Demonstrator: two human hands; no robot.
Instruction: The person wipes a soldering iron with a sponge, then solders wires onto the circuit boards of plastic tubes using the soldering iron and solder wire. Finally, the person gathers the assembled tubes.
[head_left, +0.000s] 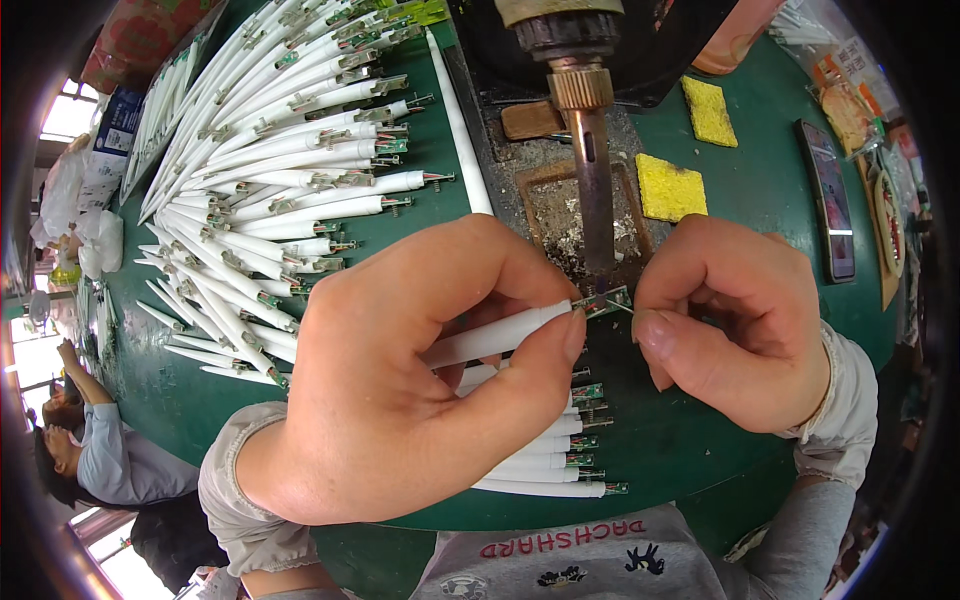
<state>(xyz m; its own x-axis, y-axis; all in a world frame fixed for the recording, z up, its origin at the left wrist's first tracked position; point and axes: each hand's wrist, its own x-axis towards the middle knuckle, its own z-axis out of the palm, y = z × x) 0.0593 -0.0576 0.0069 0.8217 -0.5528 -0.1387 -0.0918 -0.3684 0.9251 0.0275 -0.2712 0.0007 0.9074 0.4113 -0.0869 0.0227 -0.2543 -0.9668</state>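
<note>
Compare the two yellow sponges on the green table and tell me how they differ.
The near sponge is squarish and a brighter yellow; the far sponge is narrower, longer and a duller yellow. The near sponge lies right beside the brown tray under the soldering iron; the far sponge sits further back, near the dark base. Both lie flat on the green table, untouched by either hand.

We see a smooth white plastic tube beneath the dull, tarnished metal soldering iron; beside the iron, porous yellow sponges.
</note>
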